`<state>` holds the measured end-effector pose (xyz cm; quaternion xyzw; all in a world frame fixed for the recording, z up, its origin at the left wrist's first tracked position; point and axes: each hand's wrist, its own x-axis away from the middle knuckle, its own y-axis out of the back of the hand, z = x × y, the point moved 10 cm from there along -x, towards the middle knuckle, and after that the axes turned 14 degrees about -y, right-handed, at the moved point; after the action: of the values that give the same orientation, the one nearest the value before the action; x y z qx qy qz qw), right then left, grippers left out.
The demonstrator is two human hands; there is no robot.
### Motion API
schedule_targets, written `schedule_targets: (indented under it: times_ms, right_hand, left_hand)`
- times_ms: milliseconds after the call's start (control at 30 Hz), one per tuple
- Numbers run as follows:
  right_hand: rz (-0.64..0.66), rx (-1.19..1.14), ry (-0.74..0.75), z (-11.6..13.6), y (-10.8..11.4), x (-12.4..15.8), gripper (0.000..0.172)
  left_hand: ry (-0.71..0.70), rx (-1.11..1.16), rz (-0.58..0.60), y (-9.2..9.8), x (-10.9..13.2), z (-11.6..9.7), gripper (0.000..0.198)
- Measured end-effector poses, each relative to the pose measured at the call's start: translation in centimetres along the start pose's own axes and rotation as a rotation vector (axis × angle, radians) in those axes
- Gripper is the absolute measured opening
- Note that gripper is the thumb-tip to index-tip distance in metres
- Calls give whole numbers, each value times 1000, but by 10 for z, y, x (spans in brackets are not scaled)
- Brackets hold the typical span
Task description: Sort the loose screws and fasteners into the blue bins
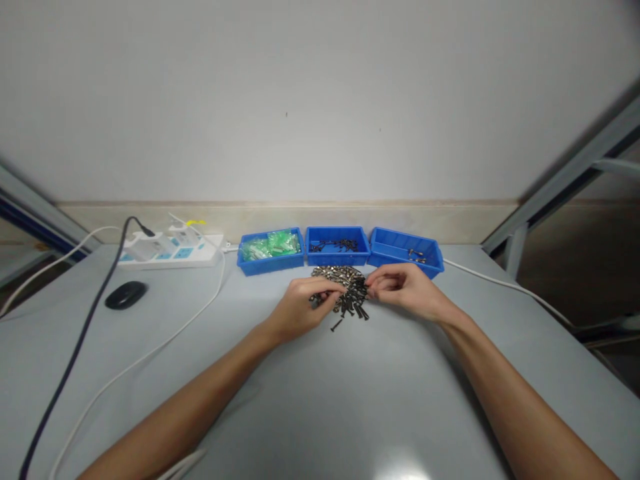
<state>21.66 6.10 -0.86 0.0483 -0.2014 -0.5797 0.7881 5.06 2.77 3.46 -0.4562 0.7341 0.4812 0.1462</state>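
A heap of screws (356, 293), some dark and some silvery or brass-coloured, lies on the grey table. My left hand (304, 303) reaches over the heap's left side, thumb and forefinger pinched together. At the right edge of the heap, my right hand (400, 287) is also closed in a pinch beside the dark screws. Whatever is between the fingertips of either hand is too small to make out. One dark screw (337, 325) lies apart, just in front of the heap.
Behind the heap stand three blue bins: the left bin (273, 267) with green and clear plastic packets, the middle bin (320, 260) with dark screws, the right bin (400, 240) with a few brass-coloured pieces. A power strip (200, 260), black mouse (126, 295) and cables lie left.
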Motion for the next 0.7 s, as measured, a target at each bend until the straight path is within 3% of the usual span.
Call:
schedule_targets:
  times_ms: [100, 267, 367, 467, 700]
  right_hand:
    - [33, -101, -8, 5, 0, 4, 21]
    - [126, -280, 20, 13, -9, 7, 28]
    - [145, -356, 8, 13, -13, 7, 28]
    - [169, -423, 7, 13, -17, 6, 27]
    - [188, -549, 49, 12, -21, 3, 25]
  left_hand:
    - [67, 91, -37, -2, -1, 2, 17]
    - [220, 427, -77, -18, 1, 12, 23]
    - [273, 451, -109, -19, 1, 18, 20]
    - [282, 415, -109, -17, -1, 21, 21]
    - [257, 612, -105, -23, -3, 10, 16]
